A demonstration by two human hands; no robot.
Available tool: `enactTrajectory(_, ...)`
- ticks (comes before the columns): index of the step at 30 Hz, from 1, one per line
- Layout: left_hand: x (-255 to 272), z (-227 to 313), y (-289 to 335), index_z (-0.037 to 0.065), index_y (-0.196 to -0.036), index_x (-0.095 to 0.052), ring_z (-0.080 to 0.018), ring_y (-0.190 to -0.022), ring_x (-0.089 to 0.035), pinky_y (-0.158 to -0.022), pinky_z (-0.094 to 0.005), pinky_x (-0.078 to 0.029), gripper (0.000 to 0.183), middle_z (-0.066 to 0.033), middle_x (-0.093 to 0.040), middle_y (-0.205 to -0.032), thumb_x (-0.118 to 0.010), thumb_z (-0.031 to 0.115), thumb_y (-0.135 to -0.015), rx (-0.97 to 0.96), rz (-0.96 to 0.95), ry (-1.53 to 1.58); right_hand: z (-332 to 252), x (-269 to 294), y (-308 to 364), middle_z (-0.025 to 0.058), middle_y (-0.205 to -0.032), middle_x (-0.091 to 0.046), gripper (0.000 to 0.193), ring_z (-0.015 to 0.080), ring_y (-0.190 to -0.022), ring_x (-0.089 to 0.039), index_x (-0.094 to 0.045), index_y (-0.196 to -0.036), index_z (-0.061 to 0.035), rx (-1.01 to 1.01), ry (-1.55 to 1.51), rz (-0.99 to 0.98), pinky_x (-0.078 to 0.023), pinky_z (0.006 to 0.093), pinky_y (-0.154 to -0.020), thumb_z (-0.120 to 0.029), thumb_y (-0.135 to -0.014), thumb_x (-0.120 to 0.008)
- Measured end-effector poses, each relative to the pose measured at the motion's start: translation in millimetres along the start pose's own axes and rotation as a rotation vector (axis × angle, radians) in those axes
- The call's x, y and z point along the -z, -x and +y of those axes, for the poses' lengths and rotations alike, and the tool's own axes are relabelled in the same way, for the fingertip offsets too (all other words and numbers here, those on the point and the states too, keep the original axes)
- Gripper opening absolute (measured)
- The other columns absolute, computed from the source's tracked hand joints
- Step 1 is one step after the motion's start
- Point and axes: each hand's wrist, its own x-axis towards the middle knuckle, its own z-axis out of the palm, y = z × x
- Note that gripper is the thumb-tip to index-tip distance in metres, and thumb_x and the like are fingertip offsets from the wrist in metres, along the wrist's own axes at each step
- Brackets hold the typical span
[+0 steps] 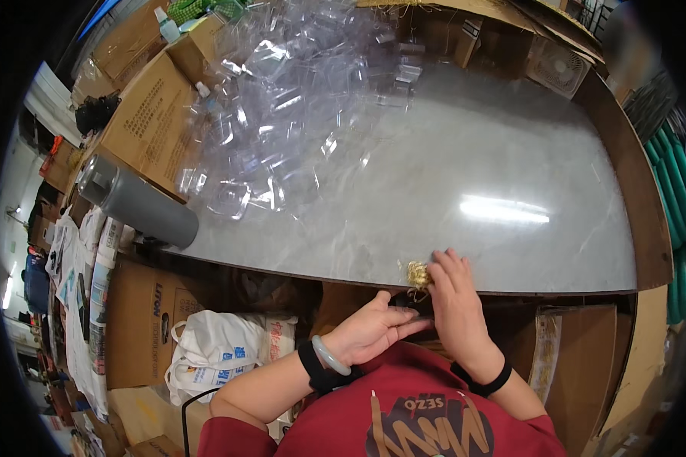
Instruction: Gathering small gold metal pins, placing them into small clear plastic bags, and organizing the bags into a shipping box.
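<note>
Both hands work low in the frame: right hand (453, 293) pinches a small gold ornament (416, 273) at the surface (472, 175) edge; left hand (373, 327) fingers curl around something dark. Best steady it, fingertips only.

I work in what looks like a packing room or small warehouse. My grey marble-look table (465, 152) carries a heap of clear plastic shells (282, 99). Printed cardboard cartons (149, 114) crowd its far edge and stand under it, beside a white carrier bag (221, 350) and green rolls (674, 198) stacked at my right.
</note>
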Motion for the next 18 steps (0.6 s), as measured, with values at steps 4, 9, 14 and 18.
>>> enactTrajectory(4,12,-5,6,0.006,-0.149,-0.026,-0.0259,-0.138,-0.046,-0.122,-0.0466,-0.037,0.051,-0.0142,-0.039,-0.148,-0.041,-0.008,-0.102,-0.008,-0.133,0.004,-10,5,23,0.0232,-0.142,-0.049,0.037,0.0432,-0.139,-0.042,-0.056,-0.127,0.0048,0.089,-0.054,-0.120,-0.032,0.0555,-0.118,0.005,-0.090,-0.058)
enactTrajectory(9,-1,-3,27,0.011,-0.155,-0.020,-0.0234,-0.140,-0.044,-0.120,-0.0473,-0.039,0.057,-0.0126,-0.039,-0.146,-0.041,-0.004,-0.104,0.003,-0.110,-0.154,-6,11,30,0.0210,-0.135,-0.056,0.038,0.0413,-0.132,-0.051,-0.058,-0.128,0.0028,0.171,-0.225,-0.139,-0.037,0.0556,-0.115,0.002,-0.090,-0.062)
enactTrajectory(14,-18,20,22,0.010,-0.160,-0.009,-0.0257,-0.127,-0.057,-0.113,-0.0417,-0.047,0.065,-0.0149,-0.038,-0.148,-0.041,-0.001,-0.105,-0.159,-0.185,-0.413,-4,22,4,0.0188,-0.128,-0.061,0.036,0.0394,-0.125,-0.059,-0.062,-0.124,0.0003,0.231,-0.236,0.037,-0.043,0.0543,-0.111,0.004,-0.089,-0.064)
enactTrajectory(18,-30,51,-14,0.004,-0.159,-0.019,-0.0331,-0.113,-0.065,-0.097,-0.0408,-0.055,0.061,-0.0196,-0.049,-0.141,-0.047,0.005,-0.105,-0.256,-0.162,-0.626,18,15,-30,0.0169,-0.126,-0.062,0.035,0.0391,-0.125,-0.059,-0.062,-0.124,-0.0007,0.258,-0.167,0.230,-0.043,0.0537,-0.112,0.006,-0.089,-0.062)
